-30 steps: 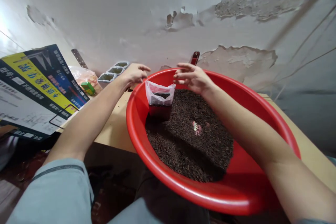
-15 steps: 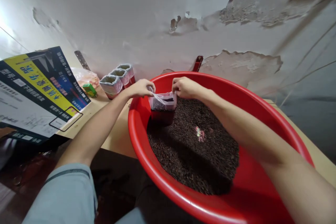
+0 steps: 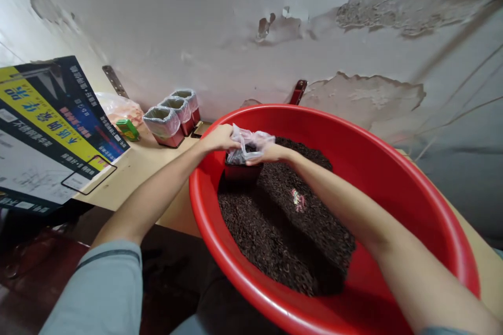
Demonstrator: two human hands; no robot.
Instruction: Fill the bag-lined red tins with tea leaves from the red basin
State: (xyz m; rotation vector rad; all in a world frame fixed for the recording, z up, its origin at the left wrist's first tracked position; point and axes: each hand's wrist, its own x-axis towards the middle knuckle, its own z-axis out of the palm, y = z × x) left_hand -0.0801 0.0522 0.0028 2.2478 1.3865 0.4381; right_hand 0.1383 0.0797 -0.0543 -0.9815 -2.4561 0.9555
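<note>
A clear plastic bag (image 3: 251,138) lines a small dark red square container (image 3: 240,172), its rim bunched up above the opening. The container stands in a big red tub (image 3: 377,178), at its left side, on dark brown grains (image 3: 275,230) that look like tea leaves or seeds. At the container's left, my left hand (image 3: 220,138) pinches the bag's edge. My right hand (image 3: 271,153) is at the right side, with bag film caught between thumb and fingers; its fingers reach along the near rim. Part of the fingertips is covered by the film.
Three bag-lined red containers (image 3: 165,123) stand in a row on the wooden table (image 3: 137,178). A green packet (image 3: 128,130) and a plastic bag with pinkish contents (image 3: 118,107) lie left of them. A printed carton (image 3: 51,131) leans at far left. Behind is a peeling wall (image 3: 220,36).
My right hand has come down and left from the bag's raised corner to the container's near rim. The film, formerly stretched between both hands, is now bunched over the opening.
</note>
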